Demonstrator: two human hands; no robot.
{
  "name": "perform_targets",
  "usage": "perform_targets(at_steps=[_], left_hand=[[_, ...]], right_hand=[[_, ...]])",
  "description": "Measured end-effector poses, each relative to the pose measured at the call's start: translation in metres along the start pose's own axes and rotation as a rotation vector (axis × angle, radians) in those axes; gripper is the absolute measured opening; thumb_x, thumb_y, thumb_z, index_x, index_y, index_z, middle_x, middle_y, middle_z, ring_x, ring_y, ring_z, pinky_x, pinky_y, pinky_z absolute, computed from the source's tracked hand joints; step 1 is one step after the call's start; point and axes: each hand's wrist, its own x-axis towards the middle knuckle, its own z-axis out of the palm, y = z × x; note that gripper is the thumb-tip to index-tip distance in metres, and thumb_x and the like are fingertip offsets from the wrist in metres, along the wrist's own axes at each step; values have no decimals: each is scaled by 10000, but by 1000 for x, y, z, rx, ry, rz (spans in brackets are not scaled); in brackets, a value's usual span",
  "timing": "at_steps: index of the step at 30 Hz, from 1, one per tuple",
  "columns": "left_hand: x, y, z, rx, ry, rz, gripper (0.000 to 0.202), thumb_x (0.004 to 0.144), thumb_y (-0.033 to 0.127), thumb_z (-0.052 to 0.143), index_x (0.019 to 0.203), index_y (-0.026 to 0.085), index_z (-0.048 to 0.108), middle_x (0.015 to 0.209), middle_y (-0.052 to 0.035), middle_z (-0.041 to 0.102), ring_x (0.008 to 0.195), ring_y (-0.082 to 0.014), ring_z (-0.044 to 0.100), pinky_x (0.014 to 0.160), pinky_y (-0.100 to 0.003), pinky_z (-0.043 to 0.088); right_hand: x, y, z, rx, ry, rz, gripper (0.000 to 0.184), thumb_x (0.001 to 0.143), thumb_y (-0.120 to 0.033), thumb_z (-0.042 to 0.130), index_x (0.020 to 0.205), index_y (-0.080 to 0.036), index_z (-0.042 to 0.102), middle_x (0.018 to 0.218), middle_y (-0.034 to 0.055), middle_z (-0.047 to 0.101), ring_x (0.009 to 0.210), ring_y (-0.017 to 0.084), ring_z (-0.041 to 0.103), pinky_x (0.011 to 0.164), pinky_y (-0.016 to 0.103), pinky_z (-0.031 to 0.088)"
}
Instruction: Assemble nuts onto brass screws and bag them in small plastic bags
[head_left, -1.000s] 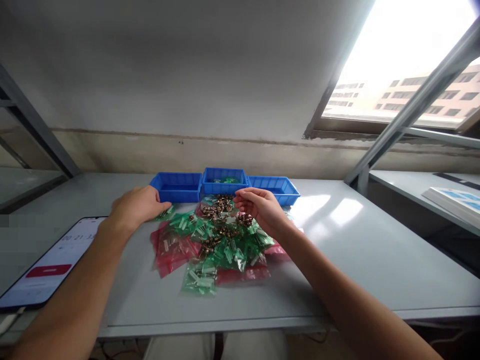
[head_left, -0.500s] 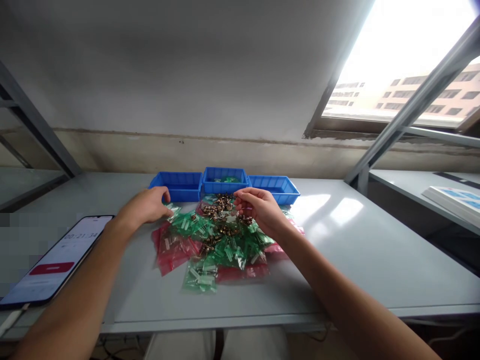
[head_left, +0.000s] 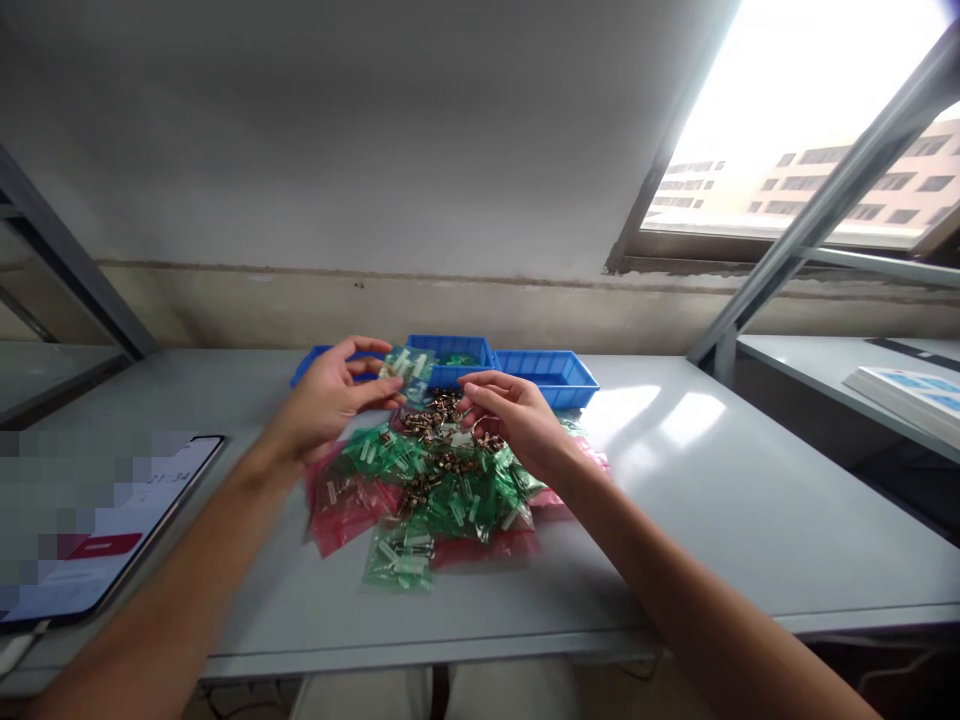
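My left hand (head_left: 330, 395) pinches a small green plastic bag (head_left: 411, 368) with white pieces inside, raised in front of the blue bins. To its right, my right hand (head_left: 514, 410) hovers over the pile, thumb and fingertips pressed together; anything between them is too small to make out. Beneath both hands lie loose bronze-coloured metal screws or studs (head_left: 431, 425). They rest on and among several green bags (head_left: 461, 500) and red bags (head_left: 349, 510), some showing white plastic pieces through the film.
Behind the pile stand a left blue bin (head_left: 301, 365), partly hidden by my left hand, a middle blue bin (head_left: 450, 345) with green bags inside, and a right blue bin (head_left: 551, 370). A phone (head_left: 127, 530) with a cable lies at the left. A metal frame and shelf stand at right.
My left hand has lifted a green bag from the pile's left side and carried it right, towards my right hand. My right hand has stayed nearly in place.
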Motion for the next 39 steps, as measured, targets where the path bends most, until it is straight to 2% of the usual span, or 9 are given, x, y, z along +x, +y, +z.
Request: perform_targets(at_steps=[2, 6, 10, 17, 22, 27, 33, 36, 39], left_hand=[[-3, -5, 18, -37, -9, -8, 539, 632, 314, 829, 1081, 186, 560, 903, -39, 655, 647, -161, 674, 640, -334, 588], [-11, -13, 39, -14, -154, -5, 372, 699, 363, 788, 952, 186, 581, 865, -20, 658, 692, -162, 675, 680, -323, 584], [-12, -19, 41, -15, -142, 5, 310, 751, 446, 733, 825, 183, 587, 747, 8, 622, 650, -141, 635, 664, -292, 565], [-8, -23, 37, 99, -39, 82, 339, 698, 493, 766, 783, 175, 682, 662, -4, 635, 619, -140, 592, 601, -255, 495], [-7, -25, 37, 80, 1, 70, 361, 648, 487, 809, 791, 172, 707, 576, 14, 602, 532, -118, 554, 531, -245, 465], [-8, -27, 37, -18, -66, 27, 369, 704, 457, 781, 926, 168, 719, 753, -52, 722, 695, -180, 676, 683, -306, 556], [-8, -29, 36, -79, -19, 16, 321, 783, 441, 706, 928, 158, 740, 873, -73, 743, 758, -199, 695, 721, -328, 571], [-7, -30, 36, -44, 22, 42, 347, 744, 453, 743, 910, 149, 746, 859, -73, 741, 735, -189, 677, 679, -306, 558], [-8, -30, 35, 23, 14, 79, 338, 672, 383, 813, 917, 162, 741, 817, -48, 733, 723, -170, 662, 675, -282, 546]], right_hand=[[-1, 1, 2, -32, -37, -17, 285, 746, -392, 754, 928, -183, 690, 794, 46, 663, 647, 132, 593, 538, 251, 413], [-1, 6, 2, -89, -48, -45, 255, 756, -406, 736, 724, -177, 630, 591, -24, 525, 502, 80, 440, 472, 236, 309], [0, 6, -2, -80, 7, -4, 258, 737, -393, 741, 685, -181, 603, 543, -42, 445, 465, 68, 351, 438, 239, 213], [0, 2, -5, 4, -4, 62, 215, 696, -346, 771, 680, -180, 635, 526, -37, 452, 452, 62, 308, 439, 257, 171], [2, 5, -7, 134, -18, 126, 196, 684, -298, 774, 788, -172, 666, 671, 23, 617, 513, 79, 448, 450, 241, 278], [4, 3, -6, 221, 3, 127, 240, 688, -234, 725, 912, -149, 710, 921, 92, 694, 636, 112, 582, 494, 226, 402], [3, 5, -5, 193, 12, 71, 245, 723, -254, 700, 952, -170, 721, 879, 59, 660, 689, 122, 592, 573, 247, 466], [3, 8, -6, 189, 14, 7, 298, 680, -201, 753, 976, -201, 715, 863, 31, 640, 722, 120, 581, 627, 258, 488], [4, 11, -7, 166, 46, -13, 312, 674, -195, 771, 979, -205, 708, 882, 30, 637, 741, 123, 584, 632, 258, 492]])
